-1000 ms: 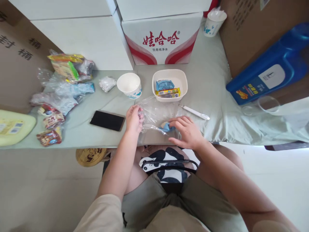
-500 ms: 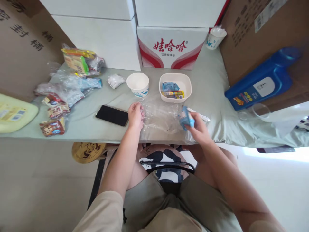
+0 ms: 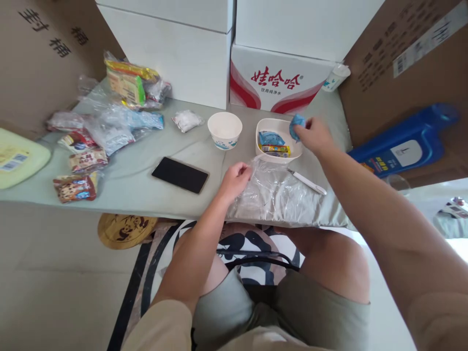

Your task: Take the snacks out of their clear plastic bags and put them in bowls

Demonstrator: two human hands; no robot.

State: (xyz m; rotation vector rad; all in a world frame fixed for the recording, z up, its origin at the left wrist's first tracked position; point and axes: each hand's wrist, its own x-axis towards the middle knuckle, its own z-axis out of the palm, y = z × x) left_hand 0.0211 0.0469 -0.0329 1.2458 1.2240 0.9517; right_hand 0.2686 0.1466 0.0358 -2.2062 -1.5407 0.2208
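My right hand (image 3: 315, 135) pinches a small blue snack packet (image 3: 297, 126) at the back right rim of a white square bowl (image 3: 259, 152). Inside that bowl lie another blue packet (image 3: 271, 138) and some yellow wrapped sticks (image 3: 276, 150). A clear plastic bag (image 3: 272, 192) is spread flat in front of the bowl. At the bag's left edge my left hand (image 3: 236, 183) is closed, its fingers curled on the film. A white utility knife (image 3: 306, 182) rests on the bag's right side. Left of my left hand lies a black phone (image 3: 180, 174).
A white paper bowl (image 3: 224, 130) and a small clear packet (image 3: 187, 120) stand left of the square bowl. Several snack packs (image 3: 126, 85) crowd the left side. Cartons (image 3: 278, 83) line the back. A blue bottle (image 3: 405, 146) is at right, a yellow-green bottle (image 3: 22, 158) at left.
My right hand has carried the blue packet away from the plastic bag, up to the square bowl's rim. The knife now shows fully. The view has shifted; my left hand stays by the bag's edge.
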